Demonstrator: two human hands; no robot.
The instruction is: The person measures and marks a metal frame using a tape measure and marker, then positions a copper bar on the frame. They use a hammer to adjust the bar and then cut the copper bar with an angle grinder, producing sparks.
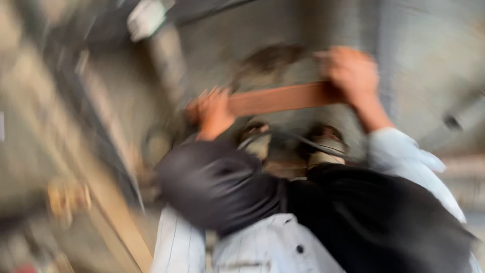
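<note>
The picture is heavily blurred by motion. I hold a flat brown wooden strip (280,98) level in front of me, above a grey floor. My left hand (211,112) grips its left end, the arm in a dark sleeve. My right hand (351,73) grips its right end, the arm in a pale sleeve. Below the strip my two feet in sandals (323,144) show on the floor. A dark patch (270,60) lies on the floor just beyond the strip.
A grey pipe with a white end (151,30) runs across the floor at upper left. A long wooden plank (118,217) lies at lower left beside blurred clutter. Another pipe-like shape (462,116) sits at the right.
</note>
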